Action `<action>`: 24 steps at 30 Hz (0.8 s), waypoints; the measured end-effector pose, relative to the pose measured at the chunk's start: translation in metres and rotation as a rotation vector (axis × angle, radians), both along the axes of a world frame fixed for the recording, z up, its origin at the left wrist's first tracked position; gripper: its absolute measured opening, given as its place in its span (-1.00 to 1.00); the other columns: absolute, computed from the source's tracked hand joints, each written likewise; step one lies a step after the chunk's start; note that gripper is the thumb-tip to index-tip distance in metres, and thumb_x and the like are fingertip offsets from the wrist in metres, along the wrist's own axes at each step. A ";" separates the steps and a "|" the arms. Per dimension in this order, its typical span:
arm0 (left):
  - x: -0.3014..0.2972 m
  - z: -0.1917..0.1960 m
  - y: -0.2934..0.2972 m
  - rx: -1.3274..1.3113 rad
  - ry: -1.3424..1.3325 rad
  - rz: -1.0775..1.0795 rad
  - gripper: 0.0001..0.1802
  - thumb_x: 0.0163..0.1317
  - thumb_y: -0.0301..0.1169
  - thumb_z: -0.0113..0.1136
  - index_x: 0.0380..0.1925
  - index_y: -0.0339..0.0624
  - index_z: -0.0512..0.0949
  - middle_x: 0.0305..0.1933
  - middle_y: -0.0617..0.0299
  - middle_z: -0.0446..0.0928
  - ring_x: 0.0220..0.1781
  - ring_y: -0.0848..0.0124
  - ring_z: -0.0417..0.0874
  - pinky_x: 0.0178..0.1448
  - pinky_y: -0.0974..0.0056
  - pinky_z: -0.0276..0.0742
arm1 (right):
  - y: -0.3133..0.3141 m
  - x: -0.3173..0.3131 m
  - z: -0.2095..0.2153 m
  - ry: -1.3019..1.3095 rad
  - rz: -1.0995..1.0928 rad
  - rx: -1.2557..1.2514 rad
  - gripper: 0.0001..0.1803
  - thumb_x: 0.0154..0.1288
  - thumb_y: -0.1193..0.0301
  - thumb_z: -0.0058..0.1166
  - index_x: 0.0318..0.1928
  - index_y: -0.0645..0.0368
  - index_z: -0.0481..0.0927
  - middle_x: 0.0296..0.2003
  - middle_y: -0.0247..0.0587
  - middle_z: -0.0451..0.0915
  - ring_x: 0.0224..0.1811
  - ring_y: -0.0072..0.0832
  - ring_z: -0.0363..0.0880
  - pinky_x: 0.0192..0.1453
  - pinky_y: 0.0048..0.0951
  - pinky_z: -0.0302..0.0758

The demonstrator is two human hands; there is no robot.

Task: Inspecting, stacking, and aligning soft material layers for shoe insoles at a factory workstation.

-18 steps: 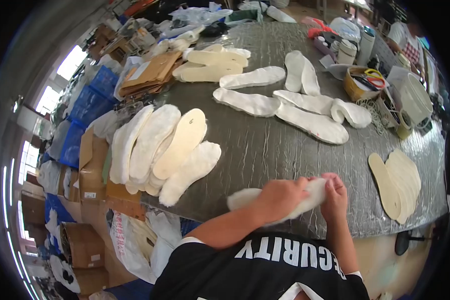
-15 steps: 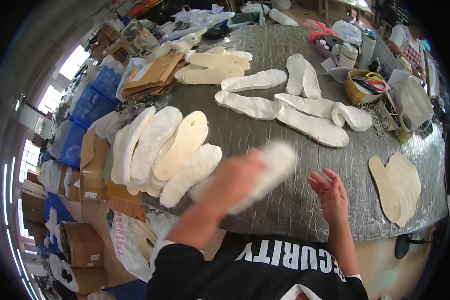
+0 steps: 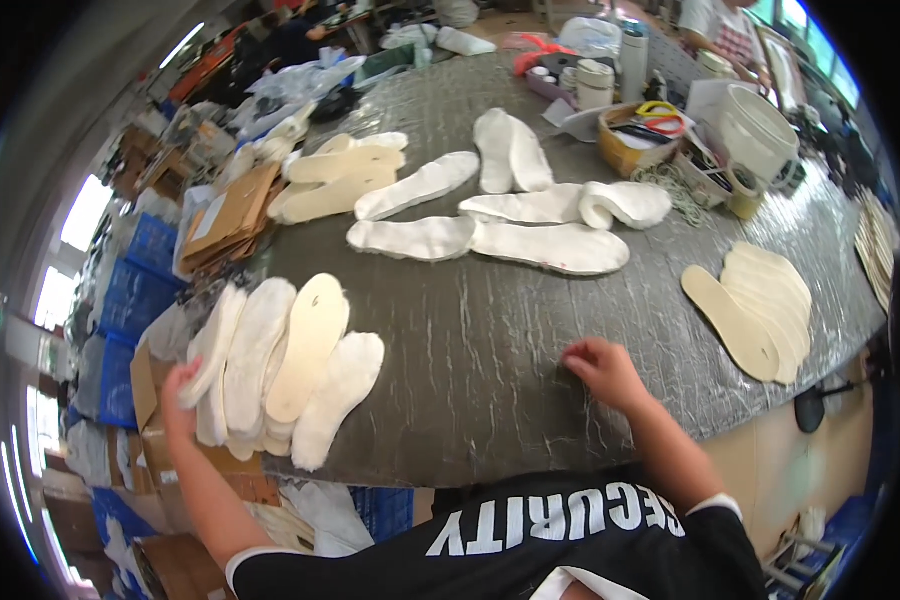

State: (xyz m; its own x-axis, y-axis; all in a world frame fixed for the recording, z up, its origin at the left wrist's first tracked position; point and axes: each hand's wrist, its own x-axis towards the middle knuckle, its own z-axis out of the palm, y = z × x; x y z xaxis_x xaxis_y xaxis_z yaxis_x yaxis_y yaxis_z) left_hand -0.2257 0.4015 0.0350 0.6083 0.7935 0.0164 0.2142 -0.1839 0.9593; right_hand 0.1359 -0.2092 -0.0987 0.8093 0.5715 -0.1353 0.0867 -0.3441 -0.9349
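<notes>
At the left side of the table, my left hand [image 3: 182, 388] is closed on the outer edge of a white fleecy insole [image 3: 216, 345], its fingertips against the rim and its thumb hidden. That insole lies at the left end of a fanned pile of several fleecy insoles [image 3: 255, 355]. One insole [image 3: 312, 345] there shows its smooth cream backing, and a fluffy one [image 3: 340, 400] lies at the pile's right. Over the middle right of the table my right hand [image 3: 607, 372] hovers with fingers curled together, nothing visible in them.
More white insoles [image 3: 550, 247] are spread across the table's far half. A fan of cream insoles [image 3: 760, 310] lies at right. Behind stand a yellow tub with scissors [image 3: 635, 140], a white bucket [image 3: 750, 135] and bottles. Brown envelopes [image 3: 228, 220] lie far left. A person [image 3: 720, 30] is at far right.
My left hand has swung left from mid-table, where it carried a blurred fleecy insole, to the pile's left end. My right hand's spread fingers have curled in. The view has shifted right.
</notes>
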 end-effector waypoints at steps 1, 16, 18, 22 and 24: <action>-0.009 -0.012 0.003 -0.033 0.022 0.028 -0.88 0.31 -0.56 0.04 -0.20 -0.27 0.54 0.12 0.06 0.58 0.17 0.31 0.55 0.31 0.23 0.37 | 0.004 0.013 0.008 -0.157 -0.027 -0.091 -0.78 0.22 0.42 0.21 -0.16 0.27 0.66 -0.27 -0.09 0.69 -0.22 -0.27 0.67 -0.08 -0.34 0.56; 0.067 0.070 -0.192 0.740 0.208 -0.058 -0.80 0.30 -0.63 -0.09 -0.23 -0.34 0.57 -0.22 0.17 0.58 -0.09 0.36 0.56 0.10 0.31 0.43 | -0.025 0.060 -0.006 -1.276 0.185 -0.574 -0.88 0.03 0.38 0.10 -0.36 0.02 0.61 -0.15 -0.29 0.52 -0.05 -0.35 0.49 0.04 -0.27 0.38; 0.116 0.047 -0.236 0.709 0.237 -0.411 -0.79 0.19 -0.68 -0.06 -0.27 -0.36 0.57 -0.23 0.11 0.58 -0.12 0.28 0.58 0.07 0.27 0.45 | -0.048 0.031 -0.005 -1.284 0.216 -0.528 -0.88 0.01 0.37 0.10 -0.38 0.04 0.59 -0.14 -0.28 0.52 -0.05 -0.34 0.48 0.07 -0.26 0.38; 0.220 -0.025 -0.322 0.746 0.065 -0.894 -0.79 0.09 -0.68 0.13 -0.25 -0.31 0.60 -0.15 -0.02 0.63 -0.03 0.03 0.60 0.11 0.09 0.49 | -0.087 -0.017 0.002 -1.243 0.281 -0.420 -0.89 0.01 0.37 0.10 -0.42 0.09 0.56 -0.09 -0.24 0.53 -0.02 -0.30 0.47 0.12 -0.21 0.38; 0.264 -0.056 -0.355 0.836 -0.006 -1.065 -0.67 0.10 -0.58 0.22 -0.07 -0.21 0.56 0.13 0.05 0.54 0.24 0.05 0.49 0.31 0.07 0.37 | -0.106 -0.036 0.007 -1.226 0.247 -0.423 -0.88 0.00 0.37 0.10 -0.41 0.10 0.55 -0.09 -0.25 0.53 0.00 -0.30 0.48 0.12 -0.21 0.38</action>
